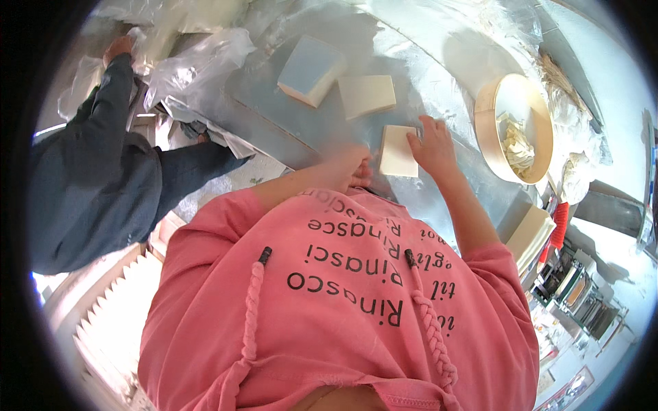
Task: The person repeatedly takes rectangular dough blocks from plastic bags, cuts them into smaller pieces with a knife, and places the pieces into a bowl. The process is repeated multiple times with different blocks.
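Note:
A stack of thin pale dough sheets (399, 151) lies on the metal worktop (462, 205) close before me. At its right edge is my right hand (436, 144), with the thumb touching or just over the sheets and the fingers spread. My left hand (357, 163), blurred, is left of the stack near my chest; its fingers curl, and whether it holds anything is not clear. Beyond lie another flat pale stack (367, 95) and a taller block of pale sheets (312, 69), the two side by side.
A round wooden sieve frame (486, 128) at the right has crumpled pale dough scraps (516, 146) inside. Clear plastic sheeting (200, 64) lies at the upper left. A co-worker in dark clothing (97, 180) stands at the left. A red-bristled brush (559, 226) is at the right.

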`<act>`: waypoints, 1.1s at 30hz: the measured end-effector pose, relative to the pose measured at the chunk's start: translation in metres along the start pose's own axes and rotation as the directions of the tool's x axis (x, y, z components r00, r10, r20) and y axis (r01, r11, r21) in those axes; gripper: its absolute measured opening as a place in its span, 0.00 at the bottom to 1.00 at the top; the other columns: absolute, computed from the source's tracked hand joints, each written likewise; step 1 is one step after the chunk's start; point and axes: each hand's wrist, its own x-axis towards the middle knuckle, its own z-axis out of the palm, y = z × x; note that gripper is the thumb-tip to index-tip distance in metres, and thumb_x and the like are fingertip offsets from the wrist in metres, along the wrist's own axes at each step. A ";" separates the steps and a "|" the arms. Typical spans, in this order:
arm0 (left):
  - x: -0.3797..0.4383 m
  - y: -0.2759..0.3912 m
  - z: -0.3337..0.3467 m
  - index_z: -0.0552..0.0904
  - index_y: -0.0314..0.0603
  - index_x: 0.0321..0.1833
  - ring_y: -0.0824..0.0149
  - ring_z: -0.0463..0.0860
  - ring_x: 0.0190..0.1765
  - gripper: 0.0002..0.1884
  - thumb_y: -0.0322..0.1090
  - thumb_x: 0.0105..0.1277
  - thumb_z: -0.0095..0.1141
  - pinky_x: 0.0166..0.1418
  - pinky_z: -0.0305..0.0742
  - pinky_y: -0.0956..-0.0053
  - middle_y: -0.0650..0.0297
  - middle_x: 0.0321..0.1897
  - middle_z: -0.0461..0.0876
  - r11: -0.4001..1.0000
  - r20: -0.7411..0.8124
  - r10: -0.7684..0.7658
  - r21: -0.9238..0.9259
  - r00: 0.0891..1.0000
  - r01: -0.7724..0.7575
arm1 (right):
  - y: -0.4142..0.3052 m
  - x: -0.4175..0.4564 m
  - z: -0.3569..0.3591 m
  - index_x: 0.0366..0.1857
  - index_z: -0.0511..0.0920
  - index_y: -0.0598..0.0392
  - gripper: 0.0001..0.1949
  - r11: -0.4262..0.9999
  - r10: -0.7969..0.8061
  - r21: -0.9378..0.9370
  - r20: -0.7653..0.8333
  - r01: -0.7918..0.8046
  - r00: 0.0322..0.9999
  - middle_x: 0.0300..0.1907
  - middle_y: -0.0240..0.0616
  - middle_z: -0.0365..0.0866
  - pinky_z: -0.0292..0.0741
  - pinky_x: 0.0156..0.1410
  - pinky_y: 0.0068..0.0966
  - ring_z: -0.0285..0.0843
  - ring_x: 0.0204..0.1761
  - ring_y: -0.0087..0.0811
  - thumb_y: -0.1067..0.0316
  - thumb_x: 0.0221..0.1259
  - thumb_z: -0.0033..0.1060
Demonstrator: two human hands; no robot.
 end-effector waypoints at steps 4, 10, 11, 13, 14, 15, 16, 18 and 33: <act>0.005 -0.019 0.014 0.66 0.20 0.54 0.47 0.75 0.54 0.19 0.32 0.66 0.43 0.56 0.74 0.57 0.41 0.52 0.71 0.950 0.202 -0.022 -0.301 0.979 0.083 | 0.010 0.016 0.008 0.37 0.78 0.57 0.15 0.879 -0.463 0.135 0.013 0.457 0.886 0.44 0.46 0.75 0.71 0.52 0.42 0.72 0.47 0.50 0.59 0.50 0.63; 0.011 -0.023 0.020 0.67 0.20 0.54 0.48 0.76 0.53 0.17 0.28 0.65 0.41 0.55 0.74 0.59 0.41 0.50 0.73 0.929 0.118 0.169 -0.349 0.979 -0.119 | 0.018 0.050 0.003 0.41 0.77 0.59 0.24 0.959 -0.035 0.246 0.597 -0.142 0.802 0.36 0.44 0.81 0.74 0.43 0.31 0.79 0.39 0.40 0.51 0.46 0.68; 0.010 -0.021 0.021 0.67 0.21 0.53 0.49 0.76 0.53 0.17 0.28 0.65 0.41 0.55 0.74 0.58 0.41 0.50 0.73 0.925 0.079 0.185 -0.351 0.980 -0.146 | 0.020 0.051 0.001 0.37 0.79 0.59 0.22 0.947 -0.056 0.287 0.586 -0.143 0.808 0.34 0.45 0.81 0.74 0.43 0.32 0.79 0.39 0.41 0.51 0.44 0.67; 0.007 -0.017 0.022 0.67 0.22 0.53 0.50 0.76 0.52 0.16 0.28 0.65 0.41 0.54 0.74 0.59 0.42 0.50 0.73 0.929 0.051 0.170 -0.342 0.984 -0.142 | 0.021 0.048 -0.002 0.28 0.81 0.60 0.19 0.918 -0.090 0.362 0.589 -0.162 0.803 0.30 0.49 0.82 0.74 0.43 0.35 0.81 0.39 0.43 0.51 0.41 0.67; 0.006 -0.015 0.023 0.68 0.23 0.52 0.50 0.76 0.52 0.16 0.28 0.65 0.41 0.54 0.74 0.59 0.43 0.50 0.73 0.926 0.028 0.176 -0.343 0.984 -0.156 | 0.020 0.045 -0.004 0.30 0.81 0.60 0.19 0.951 -0.121 0.306 0.501 -0.045 0.857 0.31 0.49 0.82 0.75 0.44 0.35 0.81 0.40 0.44 0.52 0.42 0.67; 0.005 -0.014 0.023 0.68 0.23 0.53 0.51 0.76 0.52 0.16 0.27 0.65 0.40 0.54 0.74 0.60 0.43 0.51 0.73 0.924 0.026 0.167 -0.352 0.986 -0.148 | 0.018 0.042 -0.006 0.32 0.80 0.60 0.19 0.970 -0.153 0.236 0.438 0.050 0.886 0.33 0.49 0.82 0.75 0.44 0.34 0.81 0.40 0.44 0.53 0.43 0.67; 0.005 -0.012 0.022 0.68 0.23 0.53 0.51 0.77 0.51 0.16 0.27 0.65 0.40 0.53 0.75 0.60 0.43 0.51 0.73 0.920 0.018 0.170 -0.363 0.985 -0.152 | 0.013 0.038 -0.009 0.33 0.80 0.59 0.19 0.981 -0.175 0.140 0.368 0.132 0.913 0.34 0.50 0.82 0.75 0.44 0.34 0.81 0.41 0.45 0.54 0.45 0.67; 0.006 -0.010 0.016 0.68 0.25 0.53 0.53 0.77 0.50 0.15 0.27 0.66 0.40 0.52 0.75 0.62 0.45 0.50 0.74 0.914 0.020 0.176 -0.374 0.984 -0.156 | 0.000 0.030 -0.016 0.38 0.78 0.59 0.19 0.935 -0.180 0.352 0.354 0.048 0.918 0.36 0.51 0.82 0.75 0.46 0.36 0.81 0.41 0.47 0.57 0.46 0.66; 0.003 0.032 -0.046 0.69 0.33 0.62 0.71 0.76 0.48 0.20 0.35 0.69 0.45 0.53 0.70 0.76 0.62 0.46 0.78 0.826 -0.348 0.500 -0.085 0.793 -0.557 | -0.068 0.094 -0.013 0.44 0.73 0.63 0.17 0.444 0.109 0.792 0.417 -0.420 0.902 0.38 0.40 0.78 0.77 0.38 0.25 0.78 0.36 0.28 0.64 0.56 0.63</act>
